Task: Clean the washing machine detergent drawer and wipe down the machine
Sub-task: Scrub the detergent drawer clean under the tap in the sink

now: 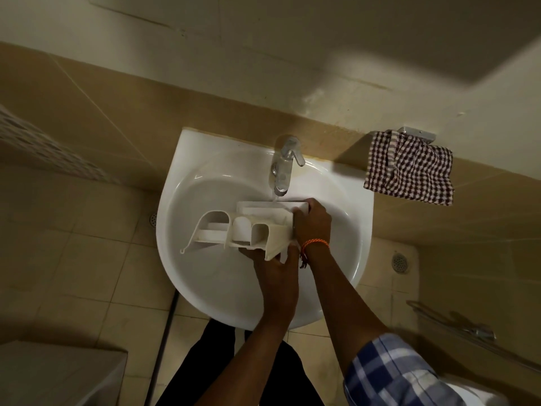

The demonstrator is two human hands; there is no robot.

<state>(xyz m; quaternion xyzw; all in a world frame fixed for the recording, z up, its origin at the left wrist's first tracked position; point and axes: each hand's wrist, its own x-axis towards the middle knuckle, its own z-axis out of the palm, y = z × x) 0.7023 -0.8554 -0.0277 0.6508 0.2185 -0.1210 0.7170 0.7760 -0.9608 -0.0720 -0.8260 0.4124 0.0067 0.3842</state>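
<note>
Head view, looking straight down: white detergent drawer held over white sink, frame centre, under chrome tap. Thin water stream hard to make out. Right hand grips drawer's right end, fingertips hidden behind front panel. Left hand clasps drawer's lower edge from beneath, fingers mostly hidden under plastic. Orange thread bracelet on right wrist. Checked cloth hangs at right on wall bracket. White object at lower left cut off, dim, unidentifiable.
</note>
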